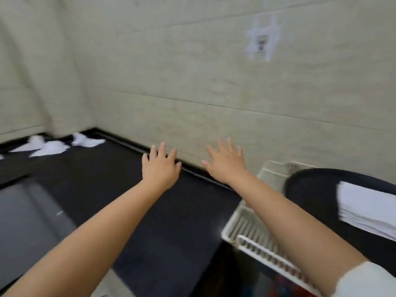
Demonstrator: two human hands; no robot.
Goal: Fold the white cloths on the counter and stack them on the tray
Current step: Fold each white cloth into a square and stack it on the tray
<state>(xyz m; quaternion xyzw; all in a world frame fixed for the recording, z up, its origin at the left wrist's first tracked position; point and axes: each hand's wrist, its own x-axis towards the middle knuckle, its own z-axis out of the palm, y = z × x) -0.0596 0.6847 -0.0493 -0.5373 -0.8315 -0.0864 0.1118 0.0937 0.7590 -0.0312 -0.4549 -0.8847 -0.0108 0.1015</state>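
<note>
Several crumpled white cloths (50,147) lie on the black counter (120,185) in the far left corner. A stack of folded white cloths (367,207) rests on a dark round tray (317,189) at the right. My left hand (160,166) hovers over the counter's back edge, fingers spread, holding nothing. My right hand (227,161) is raised beside it in front of the wall, also spread and empty. Both hands are far from the loose cloths.
A white wire rack (252,234) stands under the tray at the right. A grey sink basin (25,221) sits at the lower left. A beige tiled wall (192,82) rises right behind the counter, with a white taped mark (262,39) on it.
</note>
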